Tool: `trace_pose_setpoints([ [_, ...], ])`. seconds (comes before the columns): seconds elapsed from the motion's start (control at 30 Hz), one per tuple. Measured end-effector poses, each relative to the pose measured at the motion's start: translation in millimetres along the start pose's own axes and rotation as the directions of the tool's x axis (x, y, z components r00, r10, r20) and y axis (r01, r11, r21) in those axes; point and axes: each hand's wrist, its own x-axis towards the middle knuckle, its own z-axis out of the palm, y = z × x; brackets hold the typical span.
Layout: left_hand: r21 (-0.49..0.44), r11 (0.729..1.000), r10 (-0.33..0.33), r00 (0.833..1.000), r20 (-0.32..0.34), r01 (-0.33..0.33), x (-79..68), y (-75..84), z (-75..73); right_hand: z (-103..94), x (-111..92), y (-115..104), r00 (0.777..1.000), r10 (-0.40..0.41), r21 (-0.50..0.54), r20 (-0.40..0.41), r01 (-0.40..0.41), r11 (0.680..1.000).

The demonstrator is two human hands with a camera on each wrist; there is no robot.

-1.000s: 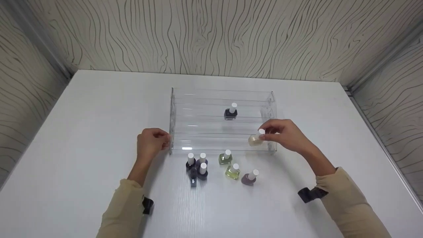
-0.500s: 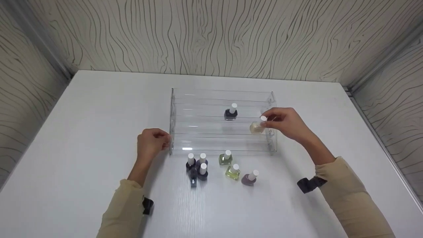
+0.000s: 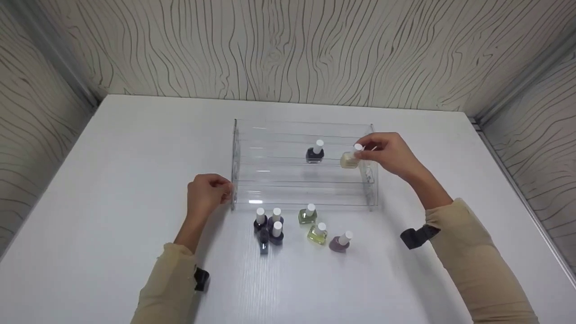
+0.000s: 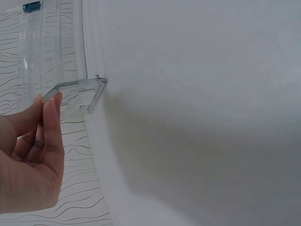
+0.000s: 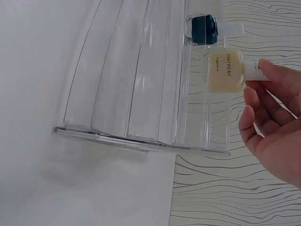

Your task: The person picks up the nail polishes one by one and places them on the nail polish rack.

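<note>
My right hand (image 3: 390, 155) pinches the white cap of a cream nail polish bottle (image 5: 225, 70) between thumb and fingers. The bottle is upright at the right end of a clear tiered rack (image 3: 288, 193), level with an upper tier; whether it touches the shelf I cannot tell. Left of it, a dark nail polish bottle (image 3: 314, 155) stands on the rack; the right wrist view shows its colour as dark teal. My left hand (image 3: 207, 193) grips the rack's left side panel, and the left wrist view shows thumb and fingers (image 4: 51, 117) pinching that panel's edge.
In front of the rack, several dark nail polish bottles (image 3: 275, 234) cluster on the white table (image 3: 135, 180). To their right stand a green bottle (image 3: 307, 217), a yellow-green bottle (image 3: 317, 235) and a mauve bottle (image 3: 339, 244). A wood-patterned wall (image 3: 288, 49) rises behind.
My right hand has carried the cream nail polish bottle from the rack's front tier back to an upper tier. The left hand has stayed on the rack's side.
</note>
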Motion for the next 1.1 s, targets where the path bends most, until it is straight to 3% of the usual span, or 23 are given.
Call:
trace_pose_setpoints([
  [0.5, -0.009, 1.000, 0.004, 1.000, -0.001, -0.004, -0.1, 0.8, 0.1, -3.4, 19.4, 2.7, 0.999, 0.023, 0.016, -0.041, -0.022, 1.000],
  [0.73, -0.014, 1.000, 0.023, 1.000, 0.000, -0.023, -0.2, 0.1, -0.9, 2.2, 24.5, 6.6, 0.999, 0.032, -0.003, -0.039, -0.032, 0.999],
  [1.1, 0.005, 1.000, -0.010, 1.000, -0.007, 0.010, 0.2, -0.4, 0.3, 13.4, 26.9, 15.2, 0.999, 0.042, -0.042, -0.020, -0.043, 0.998],
])
